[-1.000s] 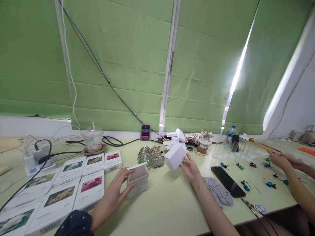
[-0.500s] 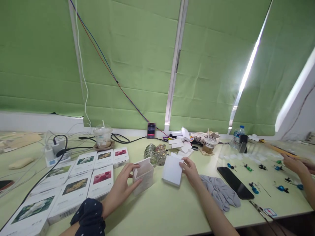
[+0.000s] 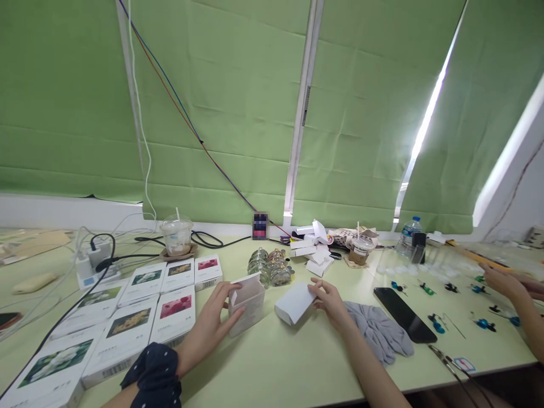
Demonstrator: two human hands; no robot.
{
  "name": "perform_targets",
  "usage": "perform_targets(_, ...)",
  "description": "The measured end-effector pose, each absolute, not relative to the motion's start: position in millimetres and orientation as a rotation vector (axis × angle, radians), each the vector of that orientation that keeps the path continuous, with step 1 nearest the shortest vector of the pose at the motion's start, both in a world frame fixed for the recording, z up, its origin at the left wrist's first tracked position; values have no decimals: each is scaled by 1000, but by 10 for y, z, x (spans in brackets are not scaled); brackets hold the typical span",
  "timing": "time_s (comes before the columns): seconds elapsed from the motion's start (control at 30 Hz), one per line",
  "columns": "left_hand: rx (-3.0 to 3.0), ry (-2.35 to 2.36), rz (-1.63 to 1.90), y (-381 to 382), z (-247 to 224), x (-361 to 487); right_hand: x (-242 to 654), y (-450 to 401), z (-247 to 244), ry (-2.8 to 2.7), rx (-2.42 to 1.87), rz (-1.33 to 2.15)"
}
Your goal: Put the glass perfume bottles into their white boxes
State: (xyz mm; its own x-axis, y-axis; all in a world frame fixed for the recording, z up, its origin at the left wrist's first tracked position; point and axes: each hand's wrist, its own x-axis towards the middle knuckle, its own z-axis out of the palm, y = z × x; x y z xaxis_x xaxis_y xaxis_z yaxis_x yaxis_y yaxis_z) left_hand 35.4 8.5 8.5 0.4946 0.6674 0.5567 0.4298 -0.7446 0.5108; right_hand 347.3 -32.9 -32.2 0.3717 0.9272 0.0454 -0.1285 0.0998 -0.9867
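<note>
My left hand (image 3: pixel 215 318) grips a white cardboard box (image 3: pixel 246 313) by its near side, thumb in front and fingers behind. The box stands upright with its top open and a flap raised. To its right, my right hand (image 3: pixel 326 300) pinches the right edge of a smaller plain white box (image 3: pixel 294 303), which is tilted just over the table. Behind both boxes sit stacked round metal discs (image 3: pixel 272 266), some silvery and some brassy. A dark polka-dot scrunchie (image 3: pixel 153 374) wraps my left wrist.
White boxes with flower pictures (image 3: pixel 130 328) lie in rows at left. A grey cloth (image 3: pixel 378 331) and a black phone (image 3: pixel 403 314) are right of my right arm. A plastic cup (image 3: pixel 177 235) stands behind. Another person's hand (image 3: pixel 504 280) is at far right, near small blue parts (image 3: pixel 484 324).
The smaller white box in my right hand has tipped from nearly upright to a flatter angle. My left hand and its box have stayed in place.
</note>
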Motion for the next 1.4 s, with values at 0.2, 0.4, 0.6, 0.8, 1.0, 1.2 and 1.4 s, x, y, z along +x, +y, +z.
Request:
perform_targets(0.2,2311,965,1106,125,57,356,3402,-515,-223,-1244,-1112,1019)
perform_targets(0.4,2227,951,1066,160,77,347,3316,-581,-173,-1579,-1214,878)
perform_targets(0.6,2274,1017,1056,178,71,307,3231,-666,-88,-1874,-1196,634)
perform_targets(0.8,2240,1024,1053,176,78,307,3144,-642,-96,-1828,-1097,693)
perform_targets(1.0,2186,967,1051,194,51,302,3170,-593,-138,-1608,-975,884)
perform_targets(1.2,2089,900,1054,201,23,308,3143,-622,-20,-1124,-793,1119)
perform_targets(1.4,2028,831,1038,195,14,317,2833,-594,402,-963,-687,1314)
